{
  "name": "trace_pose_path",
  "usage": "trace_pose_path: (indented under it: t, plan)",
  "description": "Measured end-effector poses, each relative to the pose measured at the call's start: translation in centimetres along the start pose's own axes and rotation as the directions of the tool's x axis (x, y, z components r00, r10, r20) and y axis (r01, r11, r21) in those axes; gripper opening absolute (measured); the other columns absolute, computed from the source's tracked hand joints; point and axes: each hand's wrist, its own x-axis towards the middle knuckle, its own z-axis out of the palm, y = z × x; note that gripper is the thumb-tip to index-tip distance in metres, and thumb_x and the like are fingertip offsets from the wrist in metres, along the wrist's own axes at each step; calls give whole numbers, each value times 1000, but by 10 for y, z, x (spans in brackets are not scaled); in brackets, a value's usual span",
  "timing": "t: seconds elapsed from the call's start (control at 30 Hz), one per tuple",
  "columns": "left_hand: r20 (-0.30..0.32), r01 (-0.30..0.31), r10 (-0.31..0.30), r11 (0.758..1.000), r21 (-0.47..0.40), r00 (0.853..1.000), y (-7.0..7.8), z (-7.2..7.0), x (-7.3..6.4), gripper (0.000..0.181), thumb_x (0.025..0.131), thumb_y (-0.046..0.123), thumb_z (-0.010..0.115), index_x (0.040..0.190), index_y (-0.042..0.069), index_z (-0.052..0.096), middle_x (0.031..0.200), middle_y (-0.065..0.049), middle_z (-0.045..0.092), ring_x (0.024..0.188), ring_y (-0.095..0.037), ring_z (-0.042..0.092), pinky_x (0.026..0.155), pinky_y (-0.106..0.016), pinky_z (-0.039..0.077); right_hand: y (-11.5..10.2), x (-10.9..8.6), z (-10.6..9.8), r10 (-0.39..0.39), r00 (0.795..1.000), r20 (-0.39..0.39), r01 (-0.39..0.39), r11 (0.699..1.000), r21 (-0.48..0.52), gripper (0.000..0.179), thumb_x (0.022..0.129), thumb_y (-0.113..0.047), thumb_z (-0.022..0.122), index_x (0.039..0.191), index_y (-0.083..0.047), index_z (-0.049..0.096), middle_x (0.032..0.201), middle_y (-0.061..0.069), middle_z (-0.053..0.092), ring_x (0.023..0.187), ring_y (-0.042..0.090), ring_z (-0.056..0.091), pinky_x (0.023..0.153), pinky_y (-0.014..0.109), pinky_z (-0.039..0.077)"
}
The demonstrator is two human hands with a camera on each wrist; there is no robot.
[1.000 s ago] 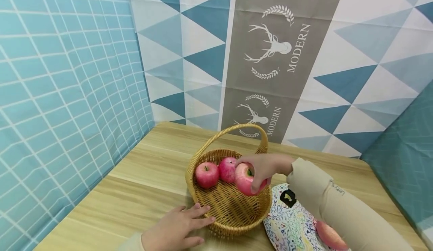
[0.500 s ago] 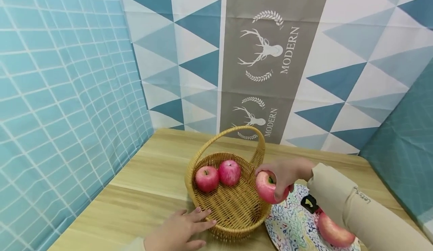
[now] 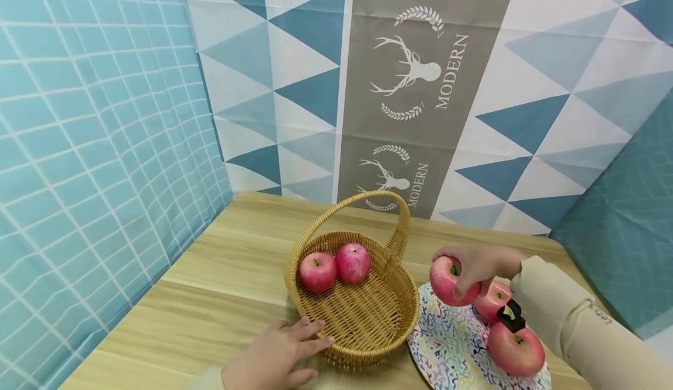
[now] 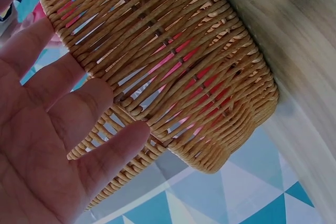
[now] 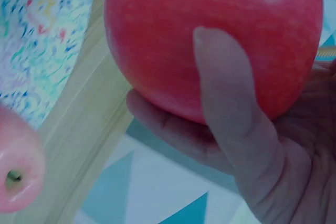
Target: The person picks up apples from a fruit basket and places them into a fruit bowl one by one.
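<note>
My right hand (image 3: 479, 266) grips a red apple (image 3: 451, 283) above the far left part of a round plate (image 3: 447, 343) with a colourful squiggle pattern. In the right wrist view the thumb lies across the held apple (image 5: 210, 3) and the fingers curl beneath it. My left hand (image 3: 276, 352) rests its extended fingers on the near left rim of a wicker basket (image 3: 363, 352). Seen from the left wrist, those fingers (image 4: 84, 108) touch the woven wall. Two apples, one on the left (image 3: 318, 272) and one beside it (image 3: 353, 263), sit inside the basket's far left.
On the plate lie two more apples, one nearer (image 3: 516, 350) and one farther (image 3: 493, 301), partly covered by the wrist and its black camera mount (image 3: 511, 315). The basket's arched handle (image 3: 342, 208) rises high. Patterned walls (image 3: 294, 86) bound the wooden table (image 3: 210, 273).
My right hand has carried the apple out of the basket, rightward over the plate. Both apples on the plate have come into view. My left hand stays at the basket rim.
</note>
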Motion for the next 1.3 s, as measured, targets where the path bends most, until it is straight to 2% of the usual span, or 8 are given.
trace_pose_path:
  t: [0.23,0.4,0.67,0.83,0.97,1.1,1.2,1.3]
  plan:
    - [-27,-12,12,1000,3,1000,-1,0,-2,45,85,43,68,126,24,64,126,-4,62,106,-24,64,74,-45,52,19,-6,-6,69,997,-47,-66,996,54,70,68,-8,79,127,-5,42,102,9,53,85,25,56,65,41,56]
    - [-48,-14,14,1000,12,999,-1,0,-1,46,85,43,68,126,24,64,126,-4,62,105,-25,64,78,-47,51,30,-6,-6,58,996,-67,-53,996,71,71,68,-9,78,128,-3,41,103,10,53,87,25,55,65,41,56]
    - [46,14,-18,995,96,999,8,-1,2,50,85,48,65,130,25,61,131,-6,59,114,-27,59,86,-50,49,45,4,9,25,996,-84,-14,991,131,73,70,-9,75,133,-3,39,105,10,53,89,25,52,65,42,56]
    - [50,20,-26,992,126,998,11,3,-2,56,82,51,66,131,26,60,134,-5,57,119,-27,56,88,-50,48,49,13,20,39,991,-127,-24,993,117,75,67,-8,77,132,-2,41,105,10,52,88,25,52,64,38,55]
    - [61,18,-27,989,149,998,11,10,-10,56,86,57,57,134,26,58,136,-2,55,120,-26,55,86,-50,49,51,23,32,38,988,-147,-23,994,104,70,64,-5,78,127,-3,46,103,10,52,86,25,53,63,39,56]
    - [28,5,-11,983,181,1000,11,15,-13,60,88,62,49,133,24,58,136,-1,56,118,-26,56,81,-48,52,53,35,41,55,983,-174,-46,998,52,70,61,-1,78,125,-2,47,101,10,52,83,25,53,63,39,55]
    - [46,7,-15,984,180,999,11,14,-11,63,84,61,55,134,22,56,138,-1,54,121,-27,54,81,-47,52,53,43,45,43,981,-189,-38,999,28,71,60,2,76,124,0,48,100,9,54,85,25,53,66,39,54]
    - [106,20,-35,989,146,994,11,9,-7,65,82,56,62,137,21,54,140,-2,51,124,-29,51,84,-49,50,49,49,46,50,978,-204,-49,999,13,73,59,3,75,127,0,48,102,11,54,83,25,54,63,41,54]
